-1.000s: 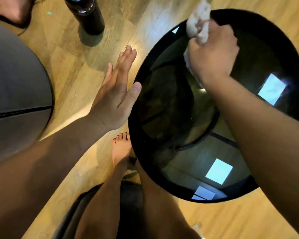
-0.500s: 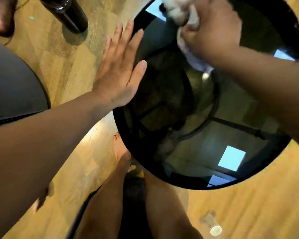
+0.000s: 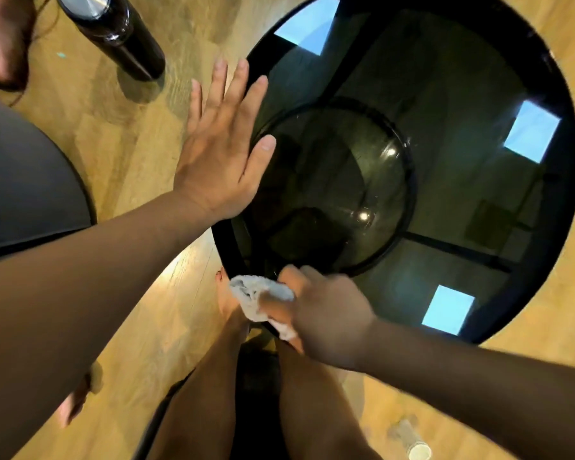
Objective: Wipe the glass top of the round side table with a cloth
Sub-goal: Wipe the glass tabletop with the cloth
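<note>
The round side table point(image 3: 551, 247) has a dark glass top with a black rim and fills the right half of the view. My left hand point(image 3: 219, 151) lies flat with fingers spread on the table's left edge, holding nothing. My right hand point(image 3: 322, 313) is closed around a crumpled white cloth point(image 3: 256, 297) and presses it on the near left rim of the glass. Bright ceiling lights reflect in the glass.
A dark bottle with a metal cap point(image 3: 113, 31) stands on the wooden floor at the upper left. A grey round seat point(image 3: 24, 180) is at the left edge. My bare legs and foot point(image 3: 226, 303) are below the table. A small clear bottle point(image 3: 412, 439) lies on the floor at bottom right.
My right hand has swept the cloth from the far left rim down to the near rim. My left hand slid slightly further onto the table edge and stayed flat.
</note>
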`<state>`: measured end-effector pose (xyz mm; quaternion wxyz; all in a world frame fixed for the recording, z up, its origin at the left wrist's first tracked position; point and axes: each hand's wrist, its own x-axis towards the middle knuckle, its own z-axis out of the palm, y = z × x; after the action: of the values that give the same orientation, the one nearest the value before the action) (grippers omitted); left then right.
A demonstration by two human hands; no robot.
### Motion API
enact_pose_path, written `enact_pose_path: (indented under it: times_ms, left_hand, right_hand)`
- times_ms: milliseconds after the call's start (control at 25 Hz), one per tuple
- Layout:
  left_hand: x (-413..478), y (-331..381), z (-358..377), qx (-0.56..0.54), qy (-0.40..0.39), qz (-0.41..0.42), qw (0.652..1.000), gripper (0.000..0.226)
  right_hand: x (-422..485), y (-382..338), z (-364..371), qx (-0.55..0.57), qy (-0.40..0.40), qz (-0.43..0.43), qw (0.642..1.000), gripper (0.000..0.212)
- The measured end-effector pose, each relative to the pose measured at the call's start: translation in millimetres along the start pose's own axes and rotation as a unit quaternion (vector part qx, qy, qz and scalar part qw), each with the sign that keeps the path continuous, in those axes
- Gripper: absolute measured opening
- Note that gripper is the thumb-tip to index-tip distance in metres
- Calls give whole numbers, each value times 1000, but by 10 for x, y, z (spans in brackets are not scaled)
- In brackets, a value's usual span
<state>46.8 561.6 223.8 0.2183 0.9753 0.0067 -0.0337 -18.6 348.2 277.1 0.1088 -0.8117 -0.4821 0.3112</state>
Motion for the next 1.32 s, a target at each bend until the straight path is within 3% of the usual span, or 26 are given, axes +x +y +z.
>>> enact_pose_path:
  times_ms: [80,160,240,400,440,520,640,680,760,800,880,960,1080,1160,1240,1320]
  left_hand:
    - [-11,20,-2,57,-18,41,997,62]
    - [-9,41,-9,86,-36,65,993,62]
    - [5,41,-16,97,-41,62,993,63]
    - [-1,37,-27,114,-45,69,990,64]
    - [-4,36,-21,118,-48,72,989,64]
    - [2,38,-17,112,-48,76,990,64]
    - [25,28,-16,98,-48,76,991,63]
    - [17,28,-18,100,-51,75,991,63]
    - [9,37,-19,105,-55,74,990,63]
    - [6,44,-20,105,-56,75,990,64]
    - [18,52,-25,99,-53,72,991,64]
    - [33,50,-39,93,-50,60,993,64]
    - [32,49,-26,94,-51,55,993,64]
    - [22,51,-9,84,-49,56,994,64]
    - [25,49,-9,74,-43,56,995,64]
    - [26,45,-11,71,-40,57,995,64]
  right_hand:
    - [259,521,-348,-76,48,-20,996,33]
    - [628,1224,-809,-122,182,131,967,36]
    - [847,1791,-1202,-142,252,318,903,47]
    - [987,1708,-1150,-38,355,459,814,61]
    - [934,1464,-986,-60,349,456,816,52]
    - [619,806,-502,-47,309,364,877,33]
    - [-37,-28,7,10,90,116,989,33]
    - [-152,24,14,-19,24,26,999,34]
    - [-101,529,-250,-70,19,-37,997,30]
    - [-13,792,-435,-92,70,-4,993,27]
    - [210,1347,-826,-126,203,164,957,30]
    - [338,1787,-1122,-99,242,328,908,43]
    - [255,1901,-1247,57,291,375,878,52]
    - [108,1832,-1258,175,338,400,834,57]
    - [-25,1788,-1219,214,352,448,794,45]
    - [-149,1746,-1169,243,354,459,777,22]
